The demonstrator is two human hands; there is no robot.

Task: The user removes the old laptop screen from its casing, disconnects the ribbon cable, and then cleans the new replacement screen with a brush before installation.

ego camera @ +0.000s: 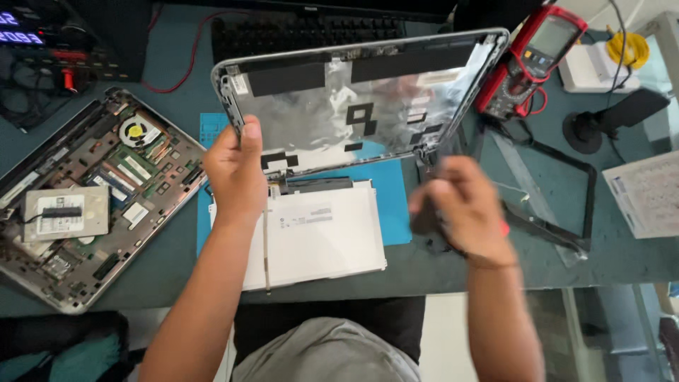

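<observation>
Lid shell [353,99]: tilted up over the bench's middle, foil-lined inside facing the person, long axis left to right.
Left hand [237,173]: closed on the shell's lower left corner.
Right hand [463,209]: blurred, fingers curled by the lower right hinge; grip unclear.

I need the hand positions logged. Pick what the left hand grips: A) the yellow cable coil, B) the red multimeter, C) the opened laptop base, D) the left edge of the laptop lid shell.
D: the left hand closes its thumb and fingers on the left edge of the laptop lid shell, held tilted above the blue mat.
</observation>
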